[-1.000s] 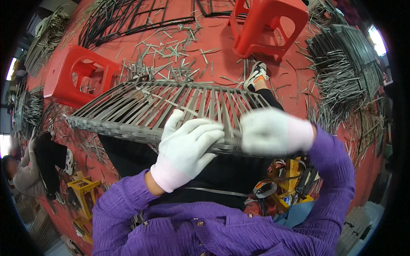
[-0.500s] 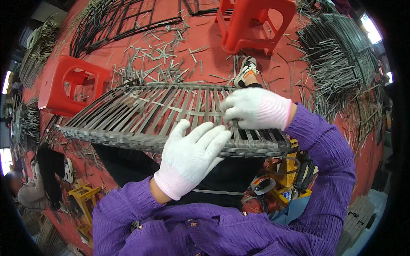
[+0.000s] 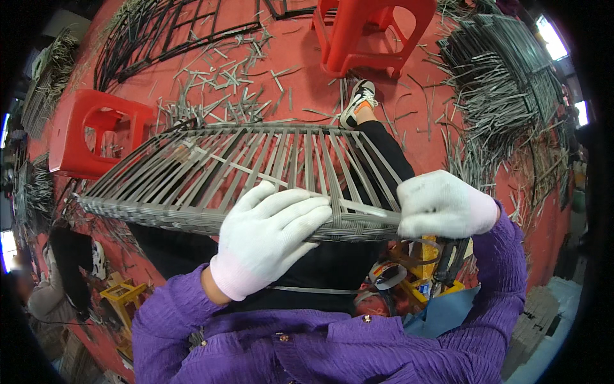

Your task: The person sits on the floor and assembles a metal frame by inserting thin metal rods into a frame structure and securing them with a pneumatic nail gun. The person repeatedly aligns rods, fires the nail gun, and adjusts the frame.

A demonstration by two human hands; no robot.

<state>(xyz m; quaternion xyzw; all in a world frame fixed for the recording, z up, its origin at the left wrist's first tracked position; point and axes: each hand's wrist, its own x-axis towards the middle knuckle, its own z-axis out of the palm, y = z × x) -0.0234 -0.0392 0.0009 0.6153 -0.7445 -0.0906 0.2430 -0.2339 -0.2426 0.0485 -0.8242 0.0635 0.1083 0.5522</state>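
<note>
Across my lap lies a woven grey frame (image 3: 153, 214), with spaced strips running away from its tightly woven near edge. My left hand (image 3: 265, 233), in a white glove, rests on that edge with its fingers stretched out. Closed in a fist, my gloved right hand (image 3: 441, 206) grips a flat grey plastic strip (image 3: 368, 209) beyond the frame's right end. The strip runs left across the spaced strips, partly under my left fingers. My right fingertips are hidden.
Red stools stand at left (image 3: 70, 137) and beyond the frame (image 3: 348, 45). Bundled strips (image 3: 505, 83) lie at right, and cut pieces (image 3: 224, 77) litter the red floor. Black metal frames (image 3: 160, 38) lie far left. A yellow-framed stand (image 3: 425, 285) is near my right side.
My right hand has moved right and nearer from over the spaced strips, drawing the strip along the near edge. My left hand has shifted slightly left, and the frame has shifted a little left.
</note>
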